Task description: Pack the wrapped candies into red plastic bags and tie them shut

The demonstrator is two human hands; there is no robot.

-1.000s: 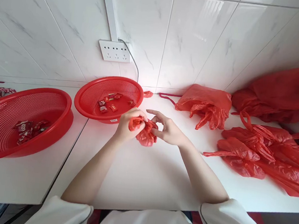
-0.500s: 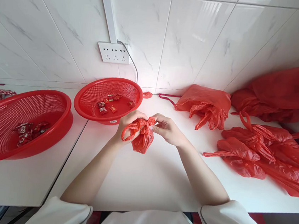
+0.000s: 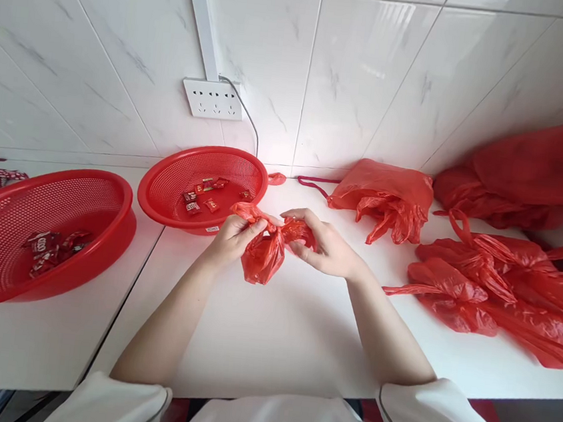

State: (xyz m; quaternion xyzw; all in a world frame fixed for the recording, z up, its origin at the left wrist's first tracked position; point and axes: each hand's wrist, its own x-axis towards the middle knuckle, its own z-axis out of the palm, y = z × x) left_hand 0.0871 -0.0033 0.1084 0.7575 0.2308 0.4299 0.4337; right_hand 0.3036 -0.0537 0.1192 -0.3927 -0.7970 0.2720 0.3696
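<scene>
A small red plastic bag (image 3: 263,260) hangs between my two hands above the white table, its upper part bunched and twisted. My left hand (image 3: 236,236) pinches one end of the bag's top between thumb and fingers. On the other side, my right hand (image 3: 322,243) has its fingers curled round the other gathered end. The bag's rounded lower part hangs free below the fingers. What is inside the bag cannot be made out.
A red basket (image 3: 154,201) with several small packets stands behind my left hand. A larger red basket (image 3: 124,221) with dark red packets is at the left. Tied red bags (image 3: 500,281) lie at the right, and another red bag (image 3: 384,191) lies near the wall.
My hands have moved apart, drawing the bag's top ends out to both sides. My left hand now pinches its end with the thumb on top, and the bag has shifted slightly left.
</scene>
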